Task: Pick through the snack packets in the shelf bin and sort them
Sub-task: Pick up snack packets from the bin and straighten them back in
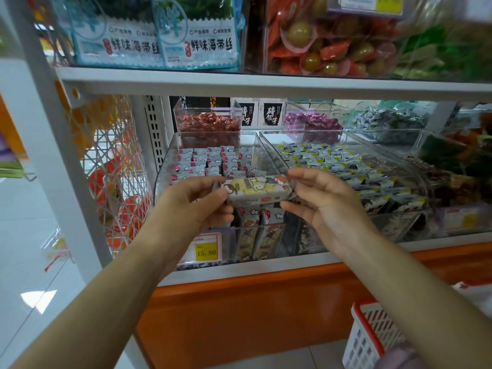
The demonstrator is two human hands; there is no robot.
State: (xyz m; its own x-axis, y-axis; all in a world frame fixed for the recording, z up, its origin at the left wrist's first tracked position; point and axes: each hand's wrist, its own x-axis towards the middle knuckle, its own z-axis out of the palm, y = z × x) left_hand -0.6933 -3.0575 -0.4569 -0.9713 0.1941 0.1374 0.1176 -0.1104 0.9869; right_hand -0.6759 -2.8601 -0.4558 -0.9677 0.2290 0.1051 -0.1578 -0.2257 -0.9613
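Spanning the space between both hands, the snack packet (257, 190) lies crosswise, its long axis running left to right and close to level, the right end a touch higher. The left hand (197, 206) pinches the left end with its thumb on the near face and its fingers curled beneath. The right hand (322, 206) pinches the right end between the fingers above and the thumb below. Both grips are narrow and closed on the packet, so neither hand is free.

The packet hangs over the front part of the clear shelf bin (162, 169), just above the upright packets (213, 161) ranked inside. Those stand on end in rows, so the held one sits a quarter turn off from them. Its yellow cartoon print looks like that of the front-row packets (253, 235) pressed against the bin's front wall, which suggests it belongs in this bin. The printing is too small to be sure.

Slotting it in would call for tipping the long axis upright, and either hand could let go, since each is equally near its own end. A darker gap seems to run along the bin's right side, closer to the right hand. The neighbouring bin (269, 141) of yellow-marked packets also lies to that side, so a move there would fall to the right hand, with the left releasing first
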